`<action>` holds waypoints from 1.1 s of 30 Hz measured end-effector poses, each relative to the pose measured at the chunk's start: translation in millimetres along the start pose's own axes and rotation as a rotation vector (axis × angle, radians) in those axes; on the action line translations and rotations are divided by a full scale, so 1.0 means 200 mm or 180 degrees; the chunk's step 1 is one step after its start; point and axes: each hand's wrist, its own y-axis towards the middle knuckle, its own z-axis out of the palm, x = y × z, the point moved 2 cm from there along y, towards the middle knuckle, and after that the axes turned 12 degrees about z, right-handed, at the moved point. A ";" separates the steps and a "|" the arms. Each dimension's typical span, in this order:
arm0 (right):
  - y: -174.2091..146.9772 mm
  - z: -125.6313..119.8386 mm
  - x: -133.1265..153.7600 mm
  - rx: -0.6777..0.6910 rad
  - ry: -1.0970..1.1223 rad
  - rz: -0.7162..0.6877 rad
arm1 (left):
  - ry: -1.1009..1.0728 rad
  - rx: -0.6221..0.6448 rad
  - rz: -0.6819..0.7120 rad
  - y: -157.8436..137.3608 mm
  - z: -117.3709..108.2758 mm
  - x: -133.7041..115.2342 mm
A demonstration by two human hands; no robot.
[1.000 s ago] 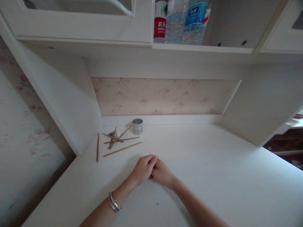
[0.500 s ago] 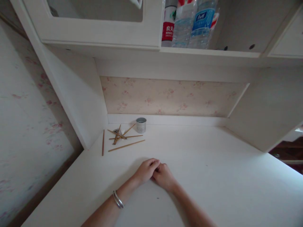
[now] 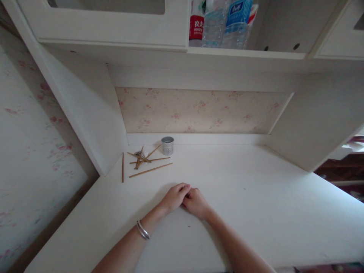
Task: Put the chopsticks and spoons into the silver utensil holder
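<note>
at the far left, floral wallpaper beside a white side panel. next, on the white table, one reddish-brown stick, lying alone. right of it, crossed sticks forming a rough star, with something pale among them, too small to make out. closer, two silvery bangles around the left wrist. in front of the star, a single longer stick, lying aslant. behind, a metal cup, upright. then the left hand, curled, pressed against the right hand, also curled, both apart from sticks and cup; cannot tell whether anything lies inside. above, on a shelf, plastic bottles side by side.
</note>
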 end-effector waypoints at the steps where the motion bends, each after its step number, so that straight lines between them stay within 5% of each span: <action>1: 0.00 0.00 0.00 0.0002 -0.0015 0.0005 | 0.0010 0.0002 0.0007 0.00 0.00 0.00; 33: -0.01 0.00 0.00 0.0044 -0.0043 -0.0027 | 0.0013 -0.0026 -0.0033 -0.01 0.00 0.01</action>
